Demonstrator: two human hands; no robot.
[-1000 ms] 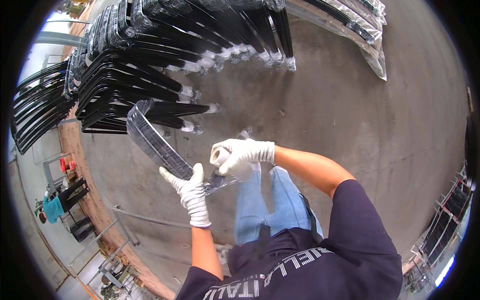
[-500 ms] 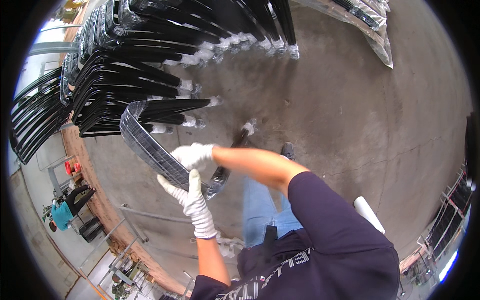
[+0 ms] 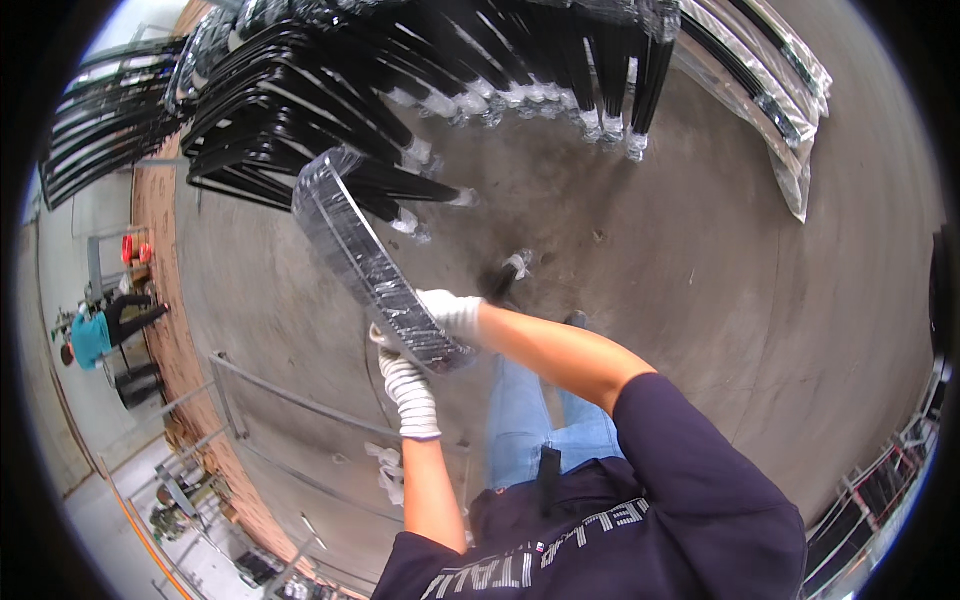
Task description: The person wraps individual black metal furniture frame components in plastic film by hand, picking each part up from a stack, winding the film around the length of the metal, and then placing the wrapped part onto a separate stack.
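Observation:
A black metal frame point(image 3: 365, 250) with a bent top bar, wrapped in clear plastic film, is tilted in front of me. My left hand point(image 3: 398, 368), in a white knit glove, is closed at its near left edge, with the fingertips partly hidden. My right hand point(image 3: 452, 312), gloved alike, grips the frame's right side, its fingers partly behind the bar. One leg of the frame ends in a film-wrapped foot point(image 3: 518, 265) close to the floor, beyond my right forearm.
Many similar black frames point(image 3: 290, 110) stand nested at the far left, their wrapped feet pointing toward the middle. Film-covered pieces point(image 3: 760, 110) lie at the far right. Metal railing point(image 3: 290, 395) runs along the left; beyond it a person in a teal top point(image 3: 92, 338) works.
My view has turned, so the stacked frames sit farther right. My left hand's spread fingers have closed at the frame's edge, and the frame has rotated a little toward upright.

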